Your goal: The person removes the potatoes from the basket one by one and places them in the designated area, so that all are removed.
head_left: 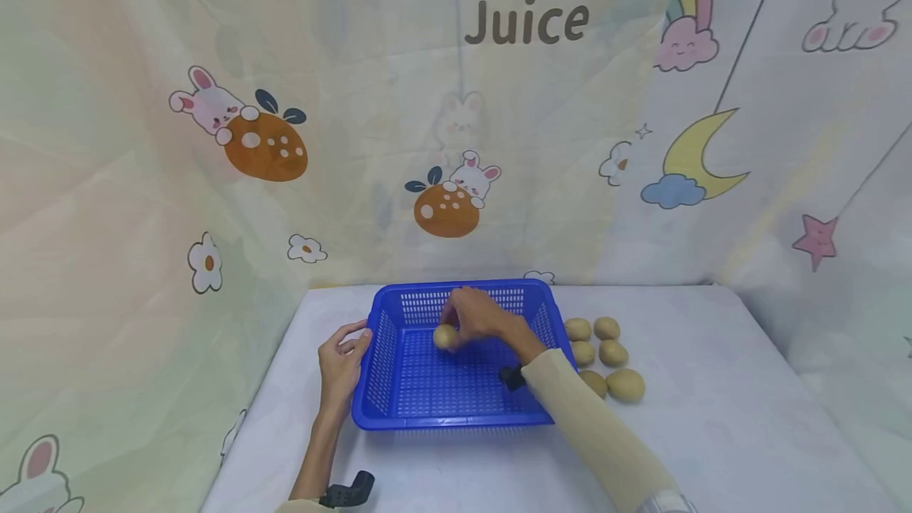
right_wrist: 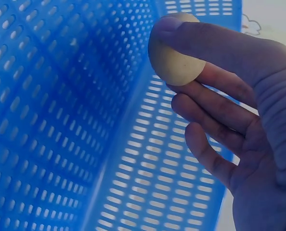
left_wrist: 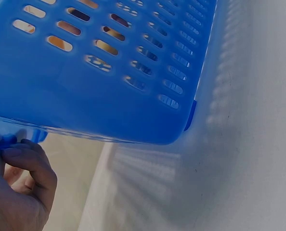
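Note:
A blue plastic basket (head_left: 454, 423) with slotted walls stands on the table. Inside it, my right hand (head_left: 476, 313) pinches a small potato (head_left: 445, 337) between thumb and fingers, over the left-middle part of the basket floor. The right wrist view shows the potato (right_wrist: 181, 67) near the slotted wall, the thumb across its top and the other fingers loosely bent. At the basket's left side, my left hand (head_left: 340, 366) grips the rim, thumb on top. In the left wrist view the left hand (left_wrist: 25, 185) has its fingers curled at the basket edge.
Just right of the basket lie several potatoes (head_left: 625, 385) in a loose group, partly behind the right sleeve (head_left: 594, 418). A white cloth (head_left: 712, 418) covers the table. Printed fabric (head_left: 370, 141) hangs behind and at both sides.

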### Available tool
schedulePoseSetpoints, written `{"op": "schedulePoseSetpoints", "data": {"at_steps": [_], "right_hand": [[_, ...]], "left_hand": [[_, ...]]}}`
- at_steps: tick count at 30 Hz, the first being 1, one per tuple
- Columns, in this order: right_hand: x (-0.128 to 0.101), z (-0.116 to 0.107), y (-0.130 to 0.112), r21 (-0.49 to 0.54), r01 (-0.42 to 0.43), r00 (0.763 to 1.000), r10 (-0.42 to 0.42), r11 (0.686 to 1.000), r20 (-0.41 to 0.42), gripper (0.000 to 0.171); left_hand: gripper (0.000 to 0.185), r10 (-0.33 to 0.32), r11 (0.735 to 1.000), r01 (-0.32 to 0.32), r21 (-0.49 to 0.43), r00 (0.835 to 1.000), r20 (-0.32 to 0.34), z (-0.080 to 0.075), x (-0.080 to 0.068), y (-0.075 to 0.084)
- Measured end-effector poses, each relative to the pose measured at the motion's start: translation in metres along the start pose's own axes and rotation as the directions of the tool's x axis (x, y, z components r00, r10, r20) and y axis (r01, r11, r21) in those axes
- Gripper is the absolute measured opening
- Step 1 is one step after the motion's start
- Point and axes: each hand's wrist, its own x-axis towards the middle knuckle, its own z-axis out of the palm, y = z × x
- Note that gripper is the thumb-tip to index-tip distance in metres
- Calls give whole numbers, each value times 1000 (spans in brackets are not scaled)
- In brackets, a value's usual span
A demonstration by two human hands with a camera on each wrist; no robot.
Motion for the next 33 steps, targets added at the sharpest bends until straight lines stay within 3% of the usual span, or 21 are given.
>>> {"op": "schedulePoseSetpoints", "data": {"at_steps": [14,22,33], "right_hand": [[-20,-23,-1,44,24,999,-22,999,-44,38],[-35,-34,-2,149,-11,997,23,989,-79,41],[-53,-54,-5,233,1,997,18,972,-81,38]], "left_hand": [[29,-18,1000,18,11,1000,0,1,-4,0],[30,-19,1000,19,15,1000,-5,-1,-4,0],[29,-17,1000,17,14,1000,-10,-1,-3,1]]}}
